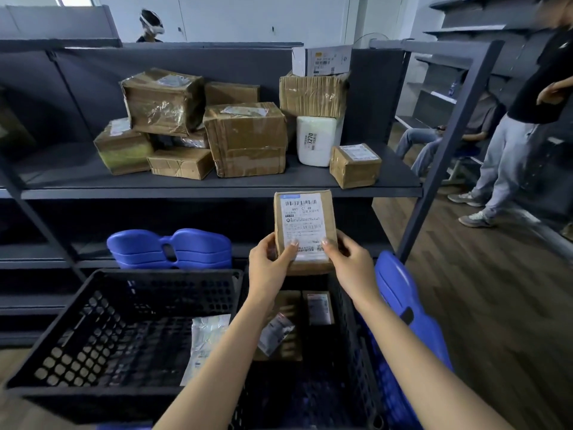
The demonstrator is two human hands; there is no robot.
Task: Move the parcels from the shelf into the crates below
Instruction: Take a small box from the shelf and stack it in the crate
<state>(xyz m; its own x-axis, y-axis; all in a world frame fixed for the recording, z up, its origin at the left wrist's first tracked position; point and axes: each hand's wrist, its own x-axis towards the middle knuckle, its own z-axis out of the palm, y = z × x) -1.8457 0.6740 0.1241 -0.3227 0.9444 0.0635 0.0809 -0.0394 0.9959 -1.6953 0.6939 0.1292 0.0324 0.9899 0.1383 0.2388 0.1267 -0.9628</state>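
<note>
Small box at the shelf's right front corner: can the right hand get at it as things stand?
Probably, once freed: nothing stands in front of the small box at the shelf edge, just above the right hand. But it and the left hand grip the labelled parcel.

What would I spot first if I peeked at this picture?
Probably the small brown parcel with its big white label, held in the middle by the left hand and the right hand, above the right crate. Behind it, a pile of taped cardboard boxes sits on the grey shelf, and bright blue plastic shapes stand out near the crates.
</note>
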